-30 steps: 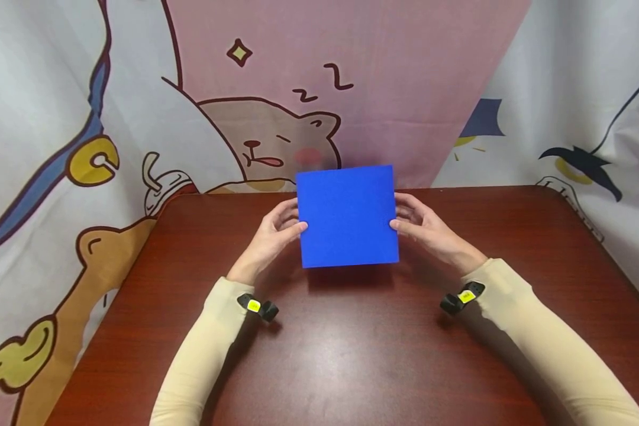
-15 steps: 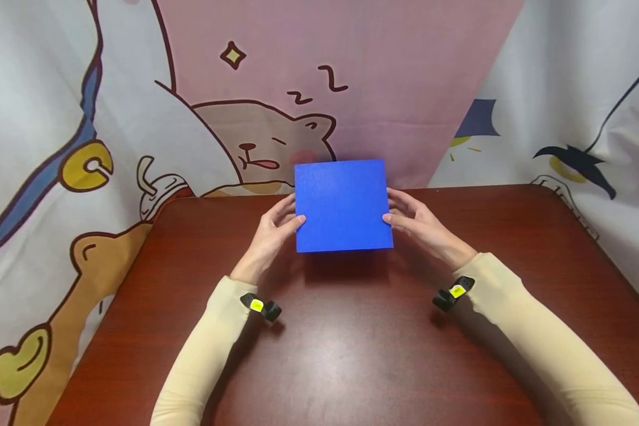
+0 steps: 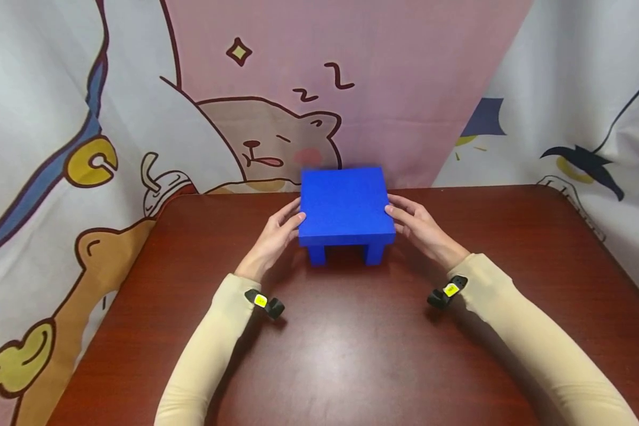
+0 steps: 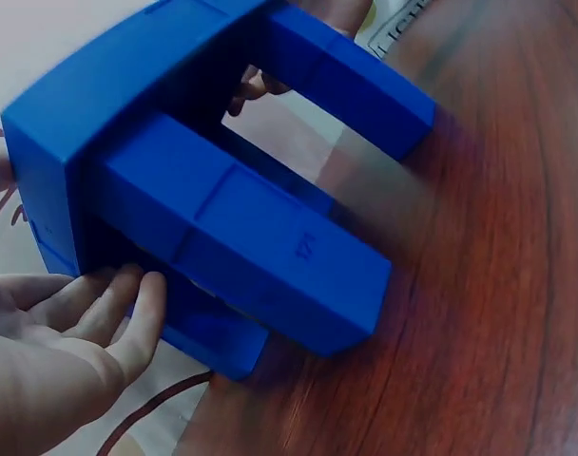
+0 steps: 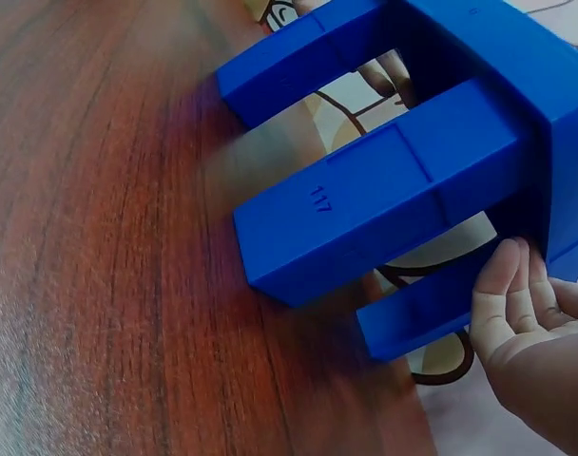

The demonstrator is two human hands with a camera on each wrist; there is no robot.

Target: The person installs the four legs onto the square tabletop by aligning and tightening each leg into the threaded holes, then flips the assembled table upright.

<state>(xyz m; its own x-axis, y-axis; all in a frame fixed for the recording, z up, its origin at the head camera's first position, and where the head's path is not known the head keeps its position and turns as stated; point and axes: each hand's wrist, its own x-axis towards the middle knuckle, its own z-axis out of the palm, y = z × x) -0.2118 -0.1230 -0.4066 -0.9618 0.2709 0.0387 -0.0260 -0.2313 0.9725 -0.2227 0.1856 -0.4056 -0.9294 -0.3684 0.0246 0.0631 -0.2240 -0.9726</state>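
A small blue table (image 3: 346, 201) with a flat square top and block legs stands upright near the back of the wooden tabletop. Gripping its left side is my left hand (image 3: 273, 239), thumb on the top's edge and fingers beneath. My right hand (image 3: 423, 231) holds the opposite side the same way. In the left wrist view the front leg (image 4: 241, 237) reaches down close to the wood, and the left hand's fingers (image 4: 108, 304) curl under the top. The right wrist view shows a leg (image 5: 365, 204) marked with digits, beside the right hand (image 5: 536, 332).
The dark wooden tabletop (image 3: 330, 355) spreads below both arms, its rear edge just behind the blue table. A curtain (image 3: 404, 71) printed with cartoon animals hangs behind and at both sides. Each sleeve cuff carries a black strap camera (image 3: 264, 303).
The blue table has tipped from showing its top face-on, legs hidden, to standing level with its front legs in view. Both hands keep hold of its sides; the right wrist has shifted slightly inward.
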